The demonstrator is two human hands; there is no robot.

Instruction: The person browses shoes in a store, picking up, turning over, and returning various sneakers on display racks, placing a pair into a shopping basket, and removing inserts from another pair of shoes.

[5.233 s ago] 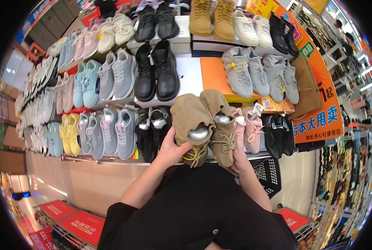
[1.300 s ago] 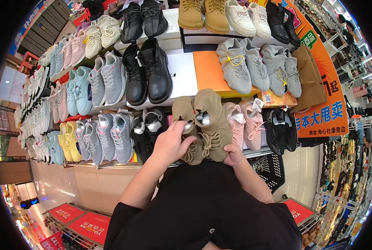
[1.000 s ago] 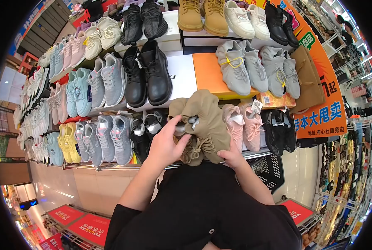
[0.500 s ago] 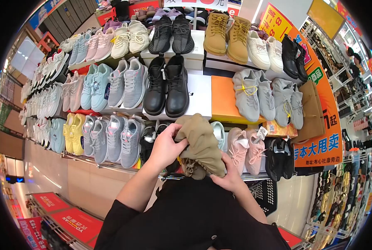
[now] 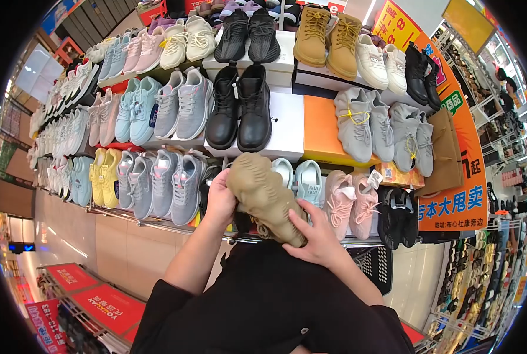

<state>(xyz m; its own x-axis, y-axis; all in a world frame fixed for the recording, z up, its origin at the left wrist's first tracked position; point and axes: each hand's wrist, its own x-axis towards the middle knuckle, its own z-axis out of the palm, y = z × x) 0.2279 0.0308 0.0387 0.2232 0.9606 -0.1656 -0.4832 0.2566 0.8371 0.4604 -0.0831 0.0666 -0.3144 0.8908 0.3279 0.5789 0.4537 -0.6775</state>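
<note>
An olive-brown sneaker [image 5: 264,190] with a rippled surface is held up in front of my body, turned on its side with its laces facing down towards me. My left hand [image 5: 221,199] grips its left end, the fingers partly hidden behind it. At the other end, my right hand [image 5: 315,235] is wrapped round the shoe, with fingers lying on its upper face. Just behind it on the rack are pale mint shoes [image 5: 309,182] and black leather boots [image 5: 254,112].
Tiers of paired shoes fill the rack, with grey sneakers [image 5: 185,192] on the left and pink sneakers [image 5: 340,203] on the right. White and orange boxes [image 5: 317,127] support the upper rows. A metal rail [image 5: 157,223] runs along the front edge. An orange sign [image 5: 461,200] stands at right.
The sneaker has been turned so more of its rippled side shows, and has shifted slightly left. My right hand has moved its fingers onto the shoe's upper face. The view has tilted slightly.
</note>
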